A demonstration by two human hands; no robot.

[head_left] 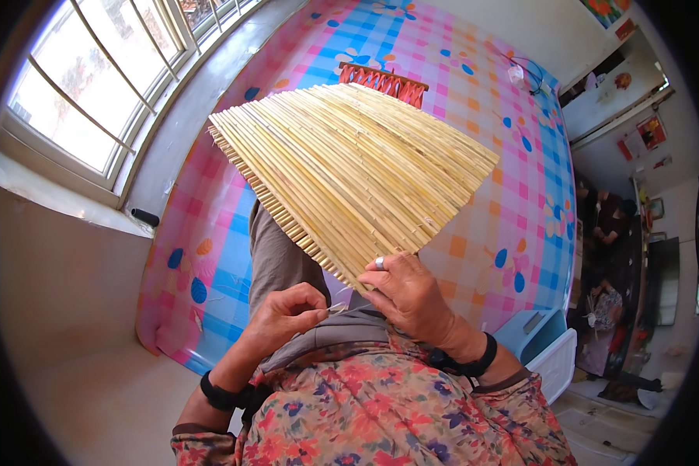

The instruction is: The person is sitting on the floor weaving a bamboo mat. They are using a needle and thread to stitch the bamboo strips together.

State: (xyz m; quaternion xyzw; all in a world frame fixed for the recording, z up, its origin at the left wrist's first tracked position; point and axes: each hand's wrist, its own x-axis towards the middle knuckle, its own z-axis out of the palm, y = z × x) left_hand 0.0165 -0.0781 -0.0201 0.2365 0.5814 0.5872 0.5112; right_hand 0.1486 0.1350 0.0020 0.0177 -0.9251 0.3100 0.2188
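A large flat mat of pale yellow plant stalks [357, 159] lies tilted across my lap, its stalks side by side. Along its left edge the cut ends of more stalks show beneath the top layer. My right hand [409, 297], with a ring on one finger, grips the mat's near corner between thumb and fingers. Just left of that corner my left hand [289, 314] is closed in a pinch, apart from the mat. A thin pale thread [339, 307] runs from its fingertips; where the thread leads is hard to make out.
I sit by a bed-like platform with a checked, flowered cover [512, 225]. Beyond the mat stands a wooden frame with red webbing [384, 82]. A barred window [93, 74] is at left, with a black cylinder [144, 217] on its ledge. Blue and white plastic bins [547, 349] stand at right.
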